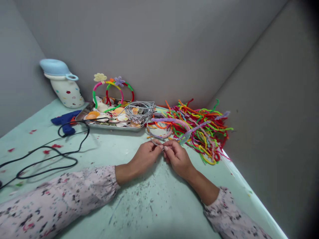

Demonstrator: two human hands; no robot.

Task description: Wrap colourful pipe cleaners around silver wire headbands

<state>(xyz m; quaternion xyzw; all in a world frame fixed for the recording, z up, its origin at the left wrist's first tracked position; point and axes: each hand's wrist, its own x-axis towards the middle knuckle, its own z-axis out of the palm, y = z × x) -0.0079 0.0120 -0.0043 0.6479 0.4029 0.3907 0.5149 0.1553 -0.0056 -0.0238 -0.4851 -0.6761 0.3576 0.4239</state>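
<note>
Two Hands Pinch One Slim Wire at Mid-Table

Here we are, nearly fingertip to fingertip: the left hand (146,156) and the right hand (178,157) both pinch narrow on a slim grey wire (155,143), thumbs against fingers, the exact join too small to make out. That wire sits mid-table, just in front of the metal tray (117,127) and the heap of fuzzy stems (199,129).

Look at the room! The pale green table (154,205) spreads open between the forearms, dotted with dark flecks. To the right, a narrow strip runs beside the right forearm, then comes the slanting edge. Behind, tray and heap crowd up near the wall (159,49), so the far side is tight. Over on the left, the black cord (72,159) loops across the tabletop, well apart from the hands.

And the count, folks! One white bottle (67,91) with a blue lid, one blue glue gun (65,120), one tray. Two colourful hoops (122,96) stand upright at the tray, showing two big flowers, one cream (100,77), one purple (119,81). One bundle of silver wire (141,111) lies over the shells (119,113). Shells and stems? Too jumbled to number! Two floral sleeves (62,199) frame it all.
</note>
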